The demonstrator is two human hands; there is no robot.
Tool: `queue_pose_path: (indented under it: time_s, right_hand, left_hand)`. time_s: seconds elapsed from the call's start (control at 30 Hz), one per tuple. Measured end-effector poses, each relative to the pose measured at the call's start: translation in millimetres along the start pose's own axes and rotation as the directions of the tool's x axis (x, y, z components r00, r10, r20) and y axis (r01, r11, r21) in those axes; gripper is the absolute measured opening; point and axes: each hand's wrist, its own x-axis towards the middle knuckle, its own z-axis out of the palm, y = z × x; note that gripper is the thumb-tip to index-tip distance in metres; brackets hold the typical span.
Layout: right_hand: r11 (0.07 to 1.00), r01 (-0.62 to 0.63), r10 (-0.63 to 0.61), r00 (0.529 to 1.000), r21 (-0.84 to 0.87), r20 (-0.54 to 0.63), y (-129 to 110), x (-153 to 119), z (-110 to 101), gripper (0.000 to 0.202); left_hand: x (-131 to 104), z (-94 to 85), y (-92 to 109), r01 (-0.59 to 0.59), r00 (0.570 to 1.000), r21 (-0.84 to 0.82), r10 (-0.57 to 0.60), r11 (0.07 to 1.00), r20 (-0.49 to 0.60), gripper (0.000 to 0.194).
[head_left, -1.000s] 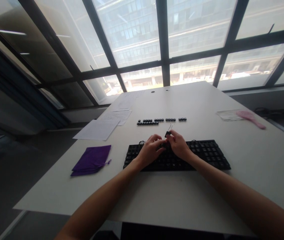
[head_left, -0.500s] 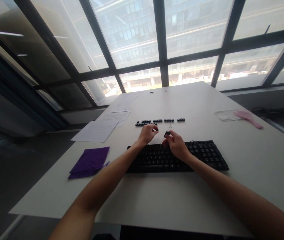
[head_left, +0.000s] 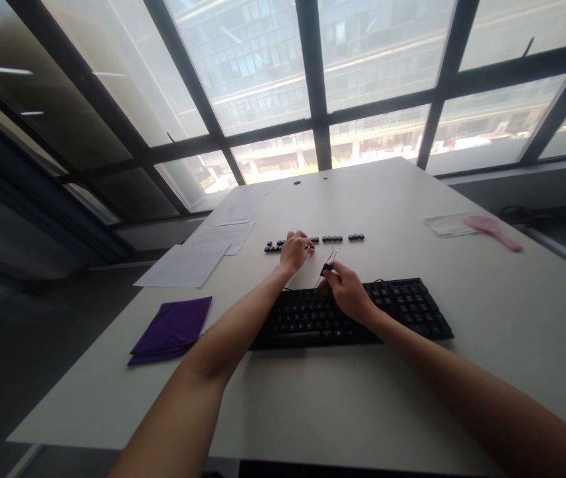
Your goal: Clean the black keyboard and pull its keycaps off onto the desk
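Note:
A black keyboard [head_left: 303, 318] lies across the white table, under my forearms. Behind it, small black keycaps [head_left: 333, 238] stand in rows. My left hand [head_left: 295, 252] is over the left part of these rows, fingers bent down at a keycap; whether it grips one is too small to tell. Above the keyboard's back edge, my right hand [head_left: 345, 285] pinches a small tool with a black body [head_left: 327, 268] and thin wire prongs pointing away from me.
A folded purple pouch [head_left: 171, 328] lies left of the keyboard. White papers [head_left: 183, 264] cover the table's left edge. On the right are a pink brush [head_left: 492, 230] and a clear bag [head_left: 445, 226]. Windows rise behind the white table [head_left: 387, 212].
My left hand has moved forward from near the keyboard's back edge to the keycap rows. My right hand keeps its hold on the wire tool. The view has shifted slightly.

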Motion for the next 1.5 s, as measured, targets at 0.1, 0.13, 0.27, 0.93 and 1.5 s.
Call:
queue_pose_path:
  time_s: [0.1,0.13,0.27,0.93,1.5]
  right_hand:
    - [1.0,-0.006,0.006,1.0,-0.003,-0.003,0,0,0,0.016]
    - [1.0,-0.009,0.009,1.0,-0.002,-0.004,0,-1,0,0.016]
    - [1.0,-0.011,0.011,1.0,0.006,-0.002,-2,0,-1,0.016]
    - [0.982,0.051,-0.056,0.998,-0.182,-0.019,-7,-2,-4,0.022]
    - [0.817,0.294,-0.239,0.956,-0.496,0.173,-18,-20,-6,0.018]
  left_hand:
    - [0,3.2,-2,0.013,1.0,-0.001,-0.013,1.0,-0.026,0.007]
    - [0,4.0,-3,0.018,0.999,-0.008,-0.018,1.0,-0.029,0.008]
    - [-1,5.0,-5,0.028,0.999,-0.031,-0.029,0.999,-0.041,0.008]
    - [-49,-44.4,50,-0.09,0.995,-0.203,0.098,0.975,0.031,0.017]
    - [-124,-52.2,69,-0.163,0.972,-0.351,0.211,0.922,0.103,0.009]
